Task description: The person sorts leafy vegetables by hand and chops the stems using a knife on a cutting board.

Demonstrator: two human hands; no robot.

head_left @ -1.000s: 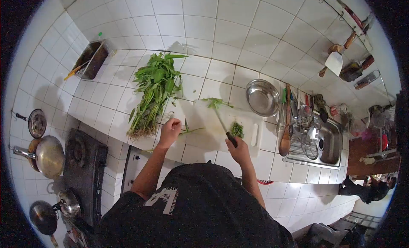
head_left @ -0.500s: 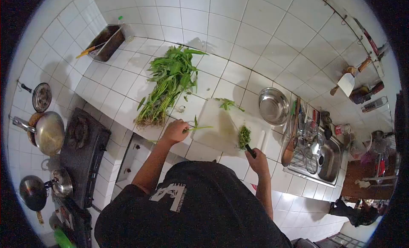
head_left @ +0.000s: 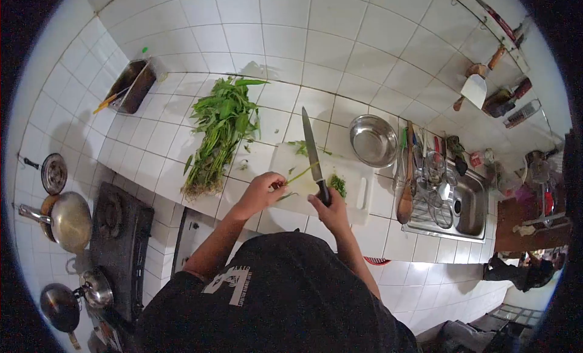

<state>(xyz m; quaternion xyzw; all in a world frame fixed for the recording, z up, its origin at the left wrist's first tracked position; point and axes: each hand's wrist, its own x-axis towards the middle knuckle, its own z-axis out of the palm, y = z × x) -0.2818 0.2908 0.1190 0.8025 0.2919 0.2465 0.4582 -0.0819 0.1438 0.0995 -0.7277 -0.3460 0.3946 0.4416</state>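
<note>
My left hand point(head_left: 262, 194) is closed around the end of a thin green stem point(head_left: 302, 173) over the left part of the white cutting board point(head_left: 358, 214). In my right hand point(head_left: 333, 212) is the black handle of a kitchen knife point(head_left: 311, 142), its blade pointing away from me toward the wall. The stem's far tip meets or crosses the blade in view; contact is unclear. A pile of chopped greens point(head_left: 337, 184) lies on the board beside the knife handle. Some loose leaves point(head_left: 302, 148) are at the board's far edge. Left of the board lies a bunch of leafy greens with roots point(head_left: 225, 125).
A steel bowl point(head_left: 373, 140) stands beyond the board's right side. Further right are a wooden spoon point(head_left: 407, 192), a dish rack with utensils point(head_left: 434, 189) and a sink point(head_left: 470, 210). A black stove point(head_left: 118, 231) is at left, and a metal tin point(head_left: 130, 86) is in the far left corner.
The knife has risen into full view, its blade swung up and away from me. My right hand has moved left, closer to my left hand and the stem. The camera view has shifted.
</note>
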